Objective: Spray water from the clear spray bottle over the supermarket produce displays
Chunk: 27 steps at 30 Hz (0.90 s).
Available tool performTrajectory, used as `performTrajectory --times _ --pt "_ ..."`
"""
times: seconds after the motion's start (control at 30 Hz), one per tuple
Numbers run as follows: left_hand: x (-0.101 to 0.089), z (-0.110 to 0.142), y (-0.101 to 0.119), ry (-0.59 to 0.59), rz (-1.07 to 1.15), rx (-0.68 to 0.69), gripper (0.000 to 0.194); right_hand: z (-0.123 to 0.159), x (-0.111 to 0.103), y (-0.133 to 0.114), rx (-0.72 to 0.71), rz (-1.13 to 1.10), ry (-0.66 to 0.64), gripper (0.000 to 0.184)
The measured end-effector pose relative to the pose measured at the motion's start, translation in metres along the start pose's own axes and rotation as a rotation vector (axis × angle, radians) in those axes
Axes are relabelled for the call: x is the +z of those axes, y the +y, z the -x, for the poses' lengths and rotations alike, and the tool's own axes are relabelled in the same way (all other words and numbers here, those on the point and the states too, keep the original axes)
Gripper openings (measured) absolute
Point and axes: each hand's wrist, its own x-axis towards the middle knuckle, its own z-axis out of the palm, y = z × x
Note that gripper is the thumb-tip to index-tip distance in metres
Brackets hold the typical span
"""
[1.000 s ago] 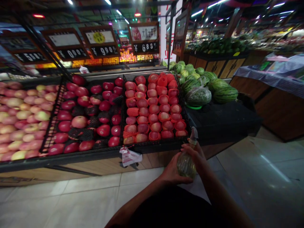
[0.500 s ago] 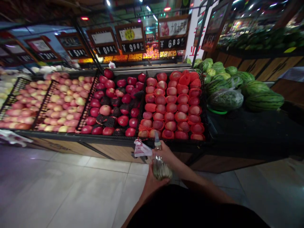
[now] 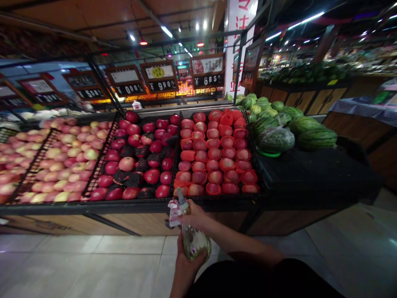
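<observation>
A clear spray bottle (image 3: 194, 242) with a pale trigger nozzle is held upright in front of me, low in the view. My left hand (image 3: 184, 265) cups its round base from below. My right hand (image 3: 198, 217) is wrapped round its neck just under the nozzle. The bottle is just in front of the front edge of a fruit stand (image 3: 130, 207). Directly behind it lie red apples in foam nets (image 3: 217, 159), and dark red apples (image 3: 141, 159) fill the bin to their left.
Pink-yellow apples (image 3: 62, 159) fill the left bins. Watermelons (image 3: 304, 130) and a bagged melon (image 3: 274, 140) sit on a black counter (image 3: 313, 176) at right. Price boards (image 3: 161, 78) hang above. A white tag (image 3: 174, 211) hangs from the stand's edge. Pale tiled floor (image 3: 87, 265) lies below.
The view has swung and the bottle now sits further left against the stand, before the seam between the two apple bins. Both hands have kept their hold on it.
</observation>
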Motion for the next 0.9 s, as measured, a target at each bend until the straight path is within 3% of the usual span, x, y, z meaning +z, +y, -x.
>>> performTrajectory --times 0.1,0.3,0.5,0.6,0.7,0.9 --pt "0.022 -0.016 0.028 -0.108 0.048 0.093 0.107 -0.001 -0.028 -0.019 0.020 -0.123 0.100 0.052" --pt "0.069 -0.036 0.089 -0.503 0.007 0.220 0.106 0.024 -0.096 -0.049 -0.041 -0.154 0.389 0.047" --pt "0.111 -0.041 0.114 -0.772 -0.051 0.302 0.112 0.072 -0.146 -0.061 -0.090 -0.217 0.635 0.051" --pt "0.124 -0.042 0.119 -0.826 -0.037 0.330 0.114 0.082 -0.154 -0.070 -0.126 -0.218 0.666 0.052" --pt "0.124 -0.043 0.124 -0.823 -0.018 0.351 0.115 0.079 -0.151 -0.083 -0.164 -0.225 0.639 0.050" --pt "0.093 -0.051 0.122 -0.647 0.039 0.383 0.114 0.043 -0.117 -0.101 -0.225 -0.091 0.476 0.034"
